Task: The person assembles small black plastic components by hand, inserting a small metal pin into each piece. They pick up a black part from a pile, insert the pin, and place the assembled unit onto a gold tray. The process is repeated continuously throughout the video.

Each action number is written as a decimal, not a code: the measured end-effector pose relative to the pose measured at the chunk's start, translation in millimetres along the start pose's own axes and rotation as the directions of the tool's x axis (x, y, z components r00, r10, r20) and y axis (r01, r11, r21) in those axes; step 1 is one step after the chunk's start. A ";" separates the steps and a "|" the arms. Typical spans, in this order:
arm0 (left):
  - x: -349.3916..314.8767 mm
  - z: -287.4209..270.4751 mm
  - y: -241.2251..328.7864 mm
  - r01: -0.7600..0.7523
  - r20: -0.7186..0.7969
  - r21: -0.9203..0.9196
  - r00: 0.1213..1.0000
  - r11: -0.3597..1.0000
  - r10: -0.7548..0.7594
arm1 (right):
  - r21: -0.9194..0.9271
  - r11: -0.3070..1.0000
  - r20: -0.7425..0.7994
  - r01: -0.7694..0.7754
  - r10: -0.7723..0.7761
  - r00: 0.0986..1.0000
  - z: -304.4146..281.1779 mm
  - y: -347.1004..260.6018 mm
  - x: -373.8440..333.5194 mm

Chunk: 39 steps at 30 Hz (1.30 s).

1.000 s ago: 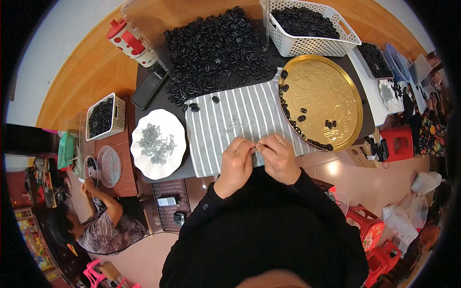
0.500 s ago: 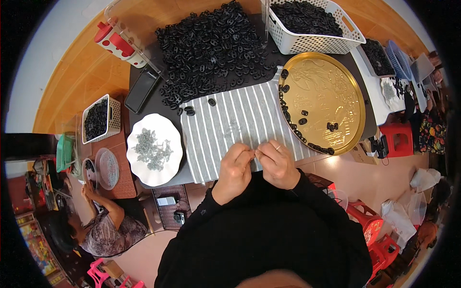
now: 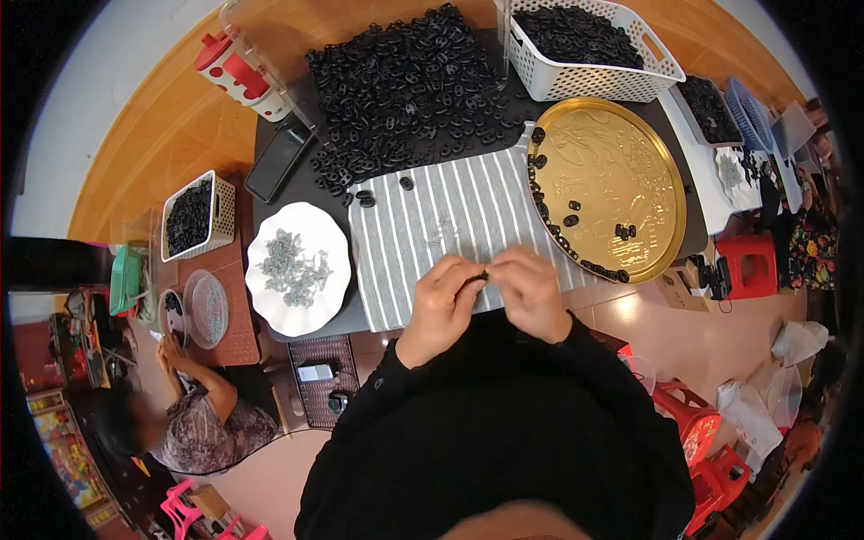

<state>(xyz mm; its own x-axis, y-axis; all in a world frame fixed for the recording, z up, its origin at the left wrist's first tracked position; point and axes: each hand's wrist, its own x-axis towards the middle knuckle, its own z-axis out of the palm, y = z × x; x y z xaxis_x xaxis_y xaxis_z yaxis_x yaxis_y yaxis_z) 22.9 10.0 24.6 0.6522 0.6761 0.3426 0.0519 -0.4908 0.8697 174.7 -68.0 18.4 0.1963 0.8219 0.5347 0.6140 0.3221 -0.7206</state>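
Over the near edge of a grey-and-white striped cloth (image 3: 486,202), my two hands meet. My left hand (image 3: 441,304) pinches a small black oval plastic piece (image 3: 485,274) between thumb and fingertips. My right hand (image 3: 529,292) is closed in a pinch right beside it, slightly blurred; what its fingertips hold is hidden. A few small clear pieces (image 3: 441,234) lie on the cloth beyond my hands. Several black pieces rest at its far left corner. To the left, a white scalloped plate (image 3: 335,270) bears a heap of clear plastic pieces (image 3: 295,268).
Beyond the cloth spreads a big pile of black two-holed pieces (image 3: 405,85). A gold tray (image 3: 673,207) with black pieces stands right, a white basket (image 3: 589,83) behind it. A black phone-like box (image 3: 281,160) and red-white tumbler (image 3: 241,79) stand left. Another person (image 3: 216,427) sits lower left.
My right hand has shifted up and its fingers have turned over the left fingertips. The black piece now shows between my hands. The whole view has tilted slightly.
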 end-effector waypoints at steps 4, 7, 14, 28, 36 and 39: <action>-3.0 1.6 1.1 0.058 -0.047 -0.202 0.996 0.978 -0.069 | 0.405 0.819 0.086 -0.406 0.408 0.909 -5.2 -4.7 2.9; -5.8 2.7 0.0 -0.001 -0.097 -0.154 0.995 0.988 -0.014 | 0.441 0.748 0.146 -0.495 0.485 0.862 -3.9 -14.0 2.1; -14.8 -1.3 -1.3 0.018 -0.071 -0.242 0.997 0.970 -0.036 | 0.603 0.597 0.211 -0.529 0.520 0.828 -2.1 -19.5 -2.8; -23.7 0.2 -0.5 -0.133 -0.159 -0.134 0.981 0.982 0.111 | 0.570 0.698 0.143 -0.432 0.434 0.889 0.5 -34.4 -8.8; -23.4 0.5 1.4 -0.085 -0.146 -0.173 0.988 0.981 0.060 | 0.607 0.645 0.138 -0.464 0.490 0.861 -0.5 -41.5 -3.2; -22.9 0.4 -0.1 -0.082 -0.147 -0.206 0.988 0.975 0.051 | 0.616 0.620 0.141 -0.486 0.521 0.842 0.4 -44.2 -3.7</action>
<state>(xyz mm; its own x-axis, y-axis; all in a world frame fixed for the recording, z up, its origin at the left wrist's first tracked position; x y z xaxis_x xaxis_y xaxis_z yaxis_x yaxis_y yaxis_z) 8.3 -5.6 16.6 0.5355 0.7236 0.4356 -0.1584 -0.4205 0.8934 146.5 -85.1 48.1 0.3775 0.9259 0.0129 -0.1858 0.0894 -0.9785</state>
